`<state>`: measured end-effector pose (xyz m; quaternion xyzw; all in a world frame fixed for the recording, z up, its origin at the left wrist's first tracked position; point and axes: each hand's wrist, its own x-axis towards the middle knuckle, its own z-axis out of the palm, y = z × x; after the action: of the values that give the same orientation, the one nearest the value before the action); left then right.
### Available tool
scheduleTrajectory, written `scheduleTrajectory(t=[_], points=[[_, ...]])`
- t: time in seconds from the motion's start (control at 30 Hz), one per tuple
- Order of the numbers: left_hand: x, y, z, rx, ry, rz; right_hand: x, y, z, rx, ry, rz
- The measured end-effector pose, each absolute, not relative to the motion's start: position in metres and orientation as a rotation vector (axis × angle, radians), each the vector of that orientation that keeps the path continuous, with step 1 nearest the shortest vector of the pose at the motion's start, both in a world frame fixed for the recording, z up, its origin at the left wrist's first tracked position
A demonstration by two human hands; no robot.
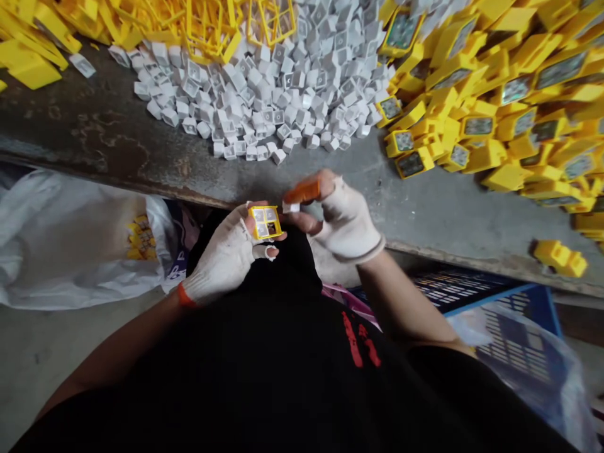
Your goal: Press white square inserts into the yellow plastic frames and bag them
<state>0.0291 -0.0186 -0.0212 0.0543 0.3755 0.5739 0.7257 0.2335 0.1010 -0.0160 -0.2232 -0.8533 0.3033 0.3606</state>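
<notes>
My left hand (pixel 226 255), in a white fingerless glove with an orange cuff edge, holds a small yellow plastic frame (pixel 265 222). Three white pieces sit in its compartments, while the lower right compartment looks dark. Just right of the frame, my right hand (pixel 337 217) pinches a small white plastic cube (pixel 291 207) between thumb and fingers. That hand wears a white glove too, and something orange covers a fingertip. The cube and the frame are close but apart.
Loose white cubes (pixel 302 88) lie heaped on the dark metal table (pixel 94 148). Yellow frames (pixel 212 25) are piled behind them, and yellow housings (pixel 509 126) at right. Below the table edge are a white bag (pixel 70 239) at left and a blue crate (pixel 514 340) at right.
</notes>
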Motion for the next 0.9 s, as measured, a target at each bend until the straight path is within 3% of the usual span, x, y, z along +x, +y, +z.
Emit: scheduleTrajectory(t=[0.23,0.57,0.67,0.77,0.9], points=[[0.037,-0.022,-0.014,0.211,0.899,1.277,0.239,0.054,-0.049,-0.824,-2.319,0.513],[0.039,-0.018,-0.015,0.3,0.998,1.255,0.253,0.046,-0.029,-0.936,-2.709,0.47],[0.039,-0.014,-0.02,0.218,1.036,1.262,0.286,0.093,-0.017,-1.088,-2.685,0.382],[0.039,-0.013,-0.019,0.195,1.062,1.289,0.329,0.176,-0.013,-1.481,-2.465,0.029],[0.038,-0.018,-0.014,0.232,1.035,1.278,0.359,0.266,-0.021,-1.36,-2.611,-0.028]])
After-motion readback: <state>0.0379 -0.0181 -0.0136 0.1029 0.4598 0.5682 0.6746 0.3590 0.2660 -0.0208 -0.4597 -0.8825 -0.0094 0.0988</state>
